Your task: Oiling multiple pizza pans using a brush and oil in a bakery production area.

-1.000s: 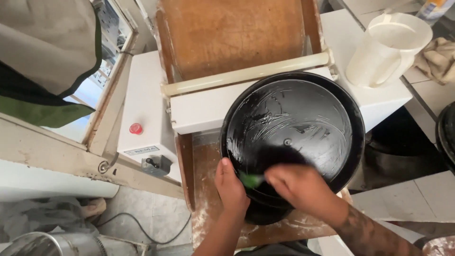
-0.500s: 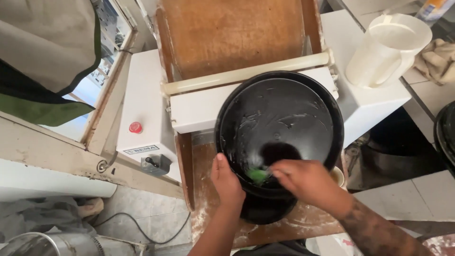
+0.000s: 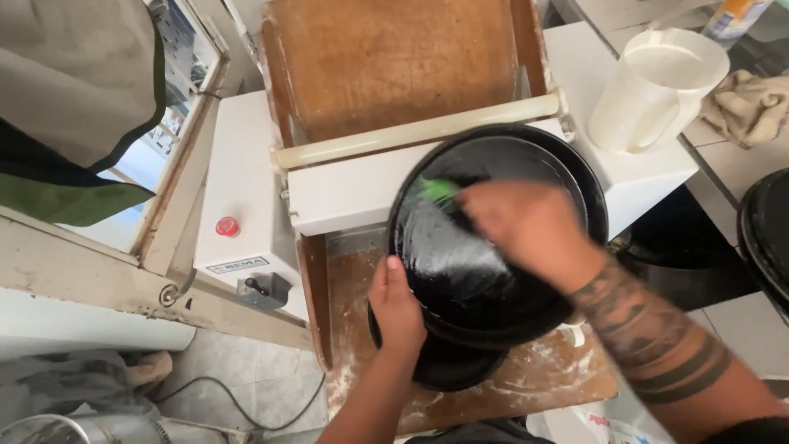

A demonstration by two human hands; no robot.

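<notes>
- Over the white machine [image 3: 246, 197], which we take as our landmark, we hold a round black pan [image 3: 485, 271]; it overhangs the machine's front edge, tilted so its open face looks up and towards us.
- Our left hand [image 3: 396, 306] is closed on the pan's near left rim, thumb lying up along the edge.
- Our right hand [image 3: 526, 226] is curled over inside the pan and blurred; a green tool [image 3: 438, 190] shows at its fingertips, against the pan's upper left wall. We cannot tell how tightly the fingers close on it.
- Being round, the pan has no long axis of its own; its tilt runs from the low near edge up to the far edge by the machine's cream roller [image 3: 419, 131].
- Under the pan, a second black pan [image 3: 448, 370] lies on a floury wooden board [image 3: 534, 378] at the machine's foot.
- Behind the roller a brown wooden board [image 3: 394, 57] slopes away.
- On the machine's left face sit a red button [image 3: 228, 226] and a small switch [image 3: 261, 288].
- On the machine's right top stands a white plastic jug [image 3: 657, 86]; beyond it a beige cloth [image 3: 752, 107] lies on a counter.
- Left of the machine a pale window frame [image 3: 107, 271] crosses, with a green and grey cloth [image 3: 74, 107] hanging above it.
- Below the machine, grey floor tiles [image 3: 255, 378] carry a cable [image 3: 222, 390].
</notes>
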